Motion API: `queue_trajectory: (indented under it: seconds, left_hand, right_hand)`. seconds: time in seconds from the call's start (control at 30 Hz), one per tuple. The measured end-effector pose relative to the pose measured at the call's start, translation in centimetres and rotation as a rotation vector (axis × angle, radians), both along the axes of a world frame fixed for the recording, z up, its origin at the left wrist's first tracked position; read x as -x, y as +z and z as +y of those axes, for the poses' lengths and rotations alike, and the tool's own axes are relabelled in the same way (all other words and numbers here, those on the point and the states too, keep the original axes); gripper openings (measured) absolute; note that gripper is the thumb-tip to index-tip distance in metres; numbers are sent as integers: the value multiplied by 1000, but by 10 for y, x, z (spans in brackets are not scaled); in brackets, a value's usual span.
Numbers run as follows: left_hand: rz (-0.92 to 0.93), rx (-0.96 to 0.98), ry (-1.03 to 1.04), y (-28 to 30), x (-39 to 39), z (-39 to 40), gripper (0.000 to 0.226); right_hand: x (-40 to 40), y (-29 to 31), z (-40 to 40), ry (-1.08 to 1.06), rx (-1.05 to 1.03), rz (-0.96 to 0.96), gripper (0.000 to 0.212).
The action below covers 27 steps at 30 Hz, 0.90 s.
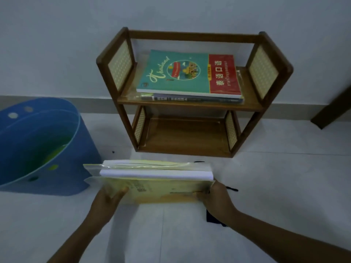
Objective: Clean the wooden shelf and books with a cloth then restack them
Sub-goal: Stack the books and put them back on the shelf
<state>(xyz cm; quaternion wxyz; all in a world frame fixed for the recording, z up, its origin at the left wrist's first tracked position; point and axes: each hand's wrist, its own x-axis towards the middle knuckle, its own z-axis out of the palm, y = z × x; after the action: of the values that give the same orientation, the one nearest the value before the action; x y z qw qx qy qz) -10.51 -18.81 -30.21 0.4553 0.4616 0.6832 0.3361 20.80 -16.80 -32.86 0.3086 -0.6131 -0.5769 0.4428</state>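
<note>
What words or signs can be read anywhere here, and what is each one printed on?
"Thailand": in cursive on the teal cover of the top book on the wooden shelf.
"泰语口语": large characters on that cover's red panel.
Thai line beside those characters: too small to read.
Spine of the book underneath: blurred.
Print on the yellow book held by the left hand and right hand: blurred.

The teal and red paperback book (190, 73) lying on top of the stack on the upper board of the brown wooden shelf (190, 105) carries the only readable print. Its teal part bears the word "Thailand" in pale cursive script. Its red part bears the large yellow Chinese characters "泰语口语", with a line of smaller Thai script beside them, too small to read. The dark spine of the book (197, 99) beneath it shows white marks that cannot be read. The yellow plastic-wrapped book (152, 186) in front of the shelf has dark print, too blurred to read.
</note>
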Motion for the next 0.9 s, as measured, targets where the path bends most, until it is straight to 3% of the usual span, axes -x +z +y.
queue_trajectory:
  seconds: [0.1,0.17,0.3,0.37,0.43,0.5,0.53,0.63,0.7,0.8,0.9]
  left_hand:
    - [53,2,43,-3,12,-5,44]
    - [61,36,52,-6,18,-13,54]
    - [115,70,80,-20,24,-22,75]
    - [139,118,63,-25,24,-22,60]
    - [165,95,43,-25,21,-22,47]
    - [191,47,20,-24,20,-13,63]
    - [168,36,8,-21,21,-8,69]
    - [86,10,-123,-6,15,28,68]
    - [9,33,-246,11,1,52,63]
    - [-69,122,-289,17,-25,93,69]
    - [48,94,-221,6,-45,134,41]
  right_hand:
    - [11,-9,-7,9,63,48,51]
    - [16,-18,-10,-1,91,84,49]
    - [15,-32,-16,38,21,-46,41]
    - [9,-39,-19,90,30,-115,45]
    - [5,-43,-19,132,74,-67,40]
    - [0,-36,-10,165,140,-55,26]
    - [-2,-30,-6,156,170,6,30]
    - [-27,-2,8,99,207,317,68]
    - [-44,17,21,44,253,391,75]
    - [-58,22,55,-94,312,394,42]
    - [-59,18,99,-176,281,324,36]
